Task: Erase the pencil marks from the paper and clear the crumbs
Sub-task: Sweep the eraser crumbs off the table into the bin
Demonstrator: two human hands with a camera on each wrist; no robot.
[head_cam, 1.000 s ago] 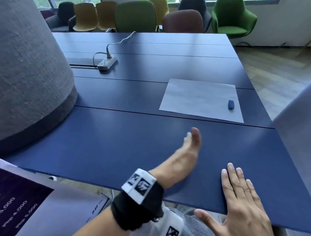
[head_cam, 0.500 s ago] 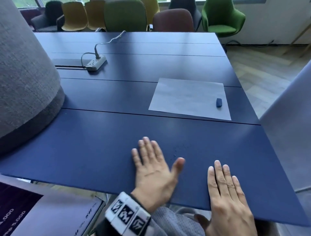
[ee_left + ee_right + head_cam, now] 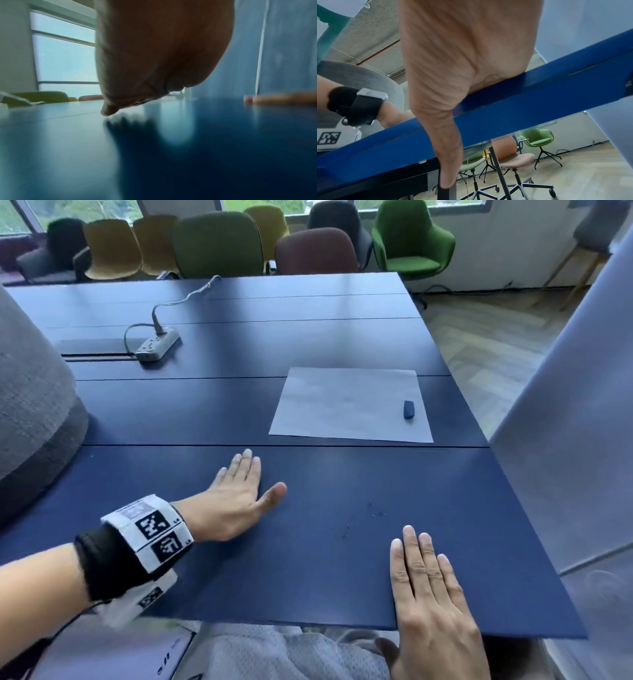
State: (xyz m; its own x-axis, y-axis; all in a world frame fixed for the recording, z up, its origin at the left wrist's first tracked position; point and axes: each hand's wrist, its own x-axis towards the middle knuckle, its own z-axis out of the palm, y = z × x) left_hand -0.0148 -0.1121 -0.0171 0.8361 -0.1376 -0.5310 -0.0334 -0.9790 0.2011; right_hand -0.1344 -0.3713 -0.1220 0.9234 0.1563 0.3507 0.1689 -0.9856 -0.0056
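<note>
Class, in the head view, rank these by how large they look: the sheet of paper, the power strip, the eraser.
1. Sheet of paper, clearly the largest.
2. Power strip; it lies farther from the camera, so it looks smaller than it is.
3. Eraser, the smallest, lying on the paper.

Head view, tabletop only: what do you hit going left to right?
White power strip → left hand, flat on the dark blue table → dark eraser crumbs → right hand, flat at the near edge.

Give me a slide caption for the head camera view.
Both hands flat on the blue table, crumbs between them, eraser resting on the paper.
</note>
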